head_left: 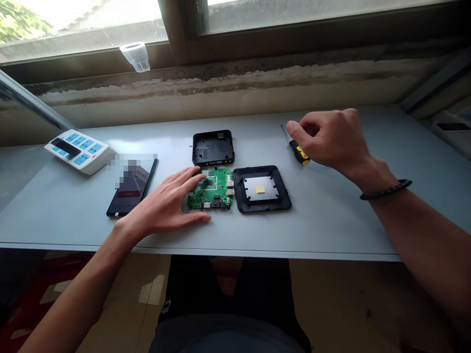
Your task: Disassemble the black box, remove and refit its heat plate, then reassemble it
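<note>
My left hand (167,203) is open, with its fingers spread over the left side of a green circuit board (221,189). Its thumb rests near the board's front edge. To the right of the board lies a square black cover (239,203), inner side up, with a metal plate and a small yellow pad (260,189). Behind the board is an open black plastic case (211,147). My right hand (327,139) is closed, thumb against curled fingers; what they hold, if anything, is hidden. Next to it lies a black and yellow screwdriver (301,153).
A phone (127,191) with a lit screen lies left of my left hand, a dark pen-like stick (150,176) along its edge. Farther left is a white power strip (83,152) with blue sockets. A clear plastic cup (136,56) sits by the window.
</note>
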The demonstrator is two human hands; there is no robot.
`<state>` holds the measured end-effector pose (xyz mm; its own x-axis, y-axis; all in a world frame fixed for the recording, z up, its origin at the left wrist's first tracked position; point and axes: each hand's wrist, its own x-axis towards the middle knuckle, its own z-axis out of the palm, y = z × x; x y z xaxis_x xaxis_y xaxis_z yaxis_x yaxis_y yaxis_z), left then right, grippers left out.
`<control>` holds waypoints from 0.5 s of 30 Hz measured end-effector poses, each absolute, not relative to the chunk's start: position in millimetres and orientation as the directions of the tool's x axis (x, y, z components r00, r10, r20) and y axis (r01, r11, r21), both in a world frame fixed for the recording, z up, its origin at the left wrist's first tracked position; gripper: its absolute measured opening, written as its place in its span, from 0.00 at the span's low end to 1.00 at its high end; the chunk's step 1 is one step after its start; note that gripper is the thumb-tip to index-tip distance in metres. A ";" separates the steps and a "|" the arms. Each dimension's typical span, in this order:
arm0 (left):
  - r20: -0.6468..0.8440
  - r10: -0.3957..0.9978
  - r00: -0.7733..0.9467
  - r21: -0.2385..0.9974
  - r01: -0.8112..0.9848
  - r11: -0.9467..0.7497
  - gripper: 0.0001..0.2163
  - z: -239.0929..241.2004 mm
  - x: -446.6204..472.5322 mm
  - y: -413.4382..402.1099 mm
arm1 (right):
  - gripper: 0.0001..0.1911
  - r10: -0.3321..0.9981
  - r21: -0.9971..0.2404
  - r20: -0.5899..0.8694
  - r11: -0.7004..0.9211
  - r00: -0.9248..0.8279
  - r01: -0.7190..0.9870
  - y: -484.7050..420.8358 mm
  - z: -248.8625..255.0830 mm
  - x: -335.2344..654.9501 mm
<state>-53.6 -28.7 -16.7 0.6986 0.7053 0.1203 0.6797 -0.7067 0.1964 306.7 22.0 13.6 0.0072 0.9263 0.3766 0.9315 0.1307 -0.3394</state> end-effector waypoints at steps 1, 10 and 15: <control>0.112 0.715 0.690 0.211 0.687 -0.696 0.40 -17.3 -53.9 -28.6 | 0.20 0.925 -0.337 0.379 0.134 0.004 0.932 21.9 13.0 306.4; 0.071 0.768 0.637 0.321 0.714 -0.622 0.34 -7.3 -47.9 -22.6 | 0.18 0.919 -0.336 0.395 0.170 -0.025 0.927 21.3 10.5 305.0; 0.061 0.793 0.606 0.344 0.733 -0.587 0.34 -3.0 -46.3 -21.9 | 0.17 0.917 -0.339 0.397 0.177 -0.030 0.924 21.6 12.0 304.6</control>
<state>-46.3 -21.9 -3.0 0.6063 0.7929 0.0611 0.7331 -0.5870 0.3435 304.6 21.6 12.0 -0.0296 0.9172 0.3974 0.9241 0.1767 -0.3389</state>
